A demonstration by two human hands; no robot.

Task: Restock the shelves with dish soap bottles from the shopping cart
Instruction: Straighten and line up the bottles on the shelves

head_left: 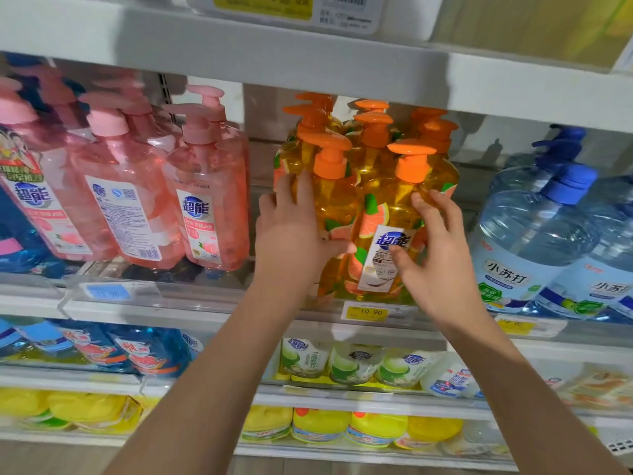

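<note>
Left hand (294, 231) grips front-left orange bottle (337, 207); right hand (433, 245) grips front-right orange bottle (394, 214). Both upright on shelf (191, 308), directly above yellow price tag (366, 313).

orange bottle (394, 207) reads 超能 (tag (367, 313): 10 90).
</note>
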